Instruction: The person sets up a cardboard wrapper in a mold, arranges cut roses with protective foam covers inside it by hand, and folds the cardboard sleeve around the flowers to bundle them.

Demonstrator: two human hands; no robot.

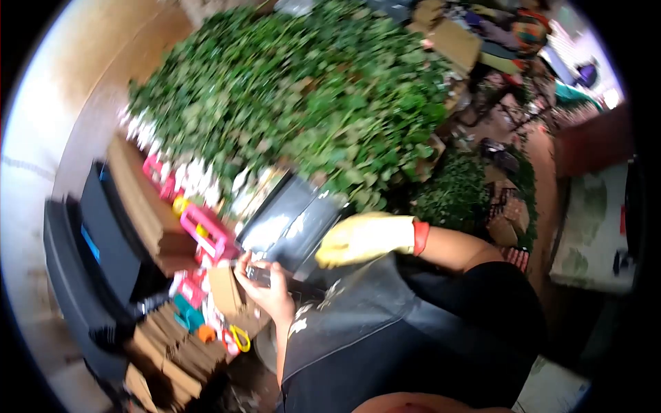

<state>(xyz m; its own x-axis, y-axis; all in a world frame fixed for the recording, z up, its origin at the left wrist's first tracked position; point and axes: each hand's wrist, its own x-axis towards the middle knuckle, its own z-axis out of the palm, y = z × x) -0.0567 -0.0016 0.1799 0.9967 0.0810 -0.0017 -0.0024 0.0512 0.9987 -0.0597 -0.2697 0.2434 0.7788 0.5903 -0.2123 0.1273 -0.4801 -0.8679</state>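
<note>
My left hand (pixel 273 292), bare, is closed around a small dark phone-like device (pixel 259 274); the thumb and fingers show along its sides. A cream-yellow work glove with a red cuff covers my right hand (pixel 368 239), which reaches across in front of my dark apron. Its fingertips overlap the edge of a glossy black sheet or tray (pixel 289 224); motion blur hides whether they grip it. Beyond both hands spreads a large heap of green leafy stems (pixel 296 103), with pale cut ends on its left side.
A pink plastic-handled item (pixel 205 233) lies left of the sheet. Stacked cardboard (pixel 148 199) and black cases (pixel 110 234) stand farther left. Cardboard pieces (pixel 182 347) and a yellow scissors-like handle (pixel 239 339) are lower left. More greenery (pixel 451 189) lies on the right, near a pale table (pixel 595 227).
</note>
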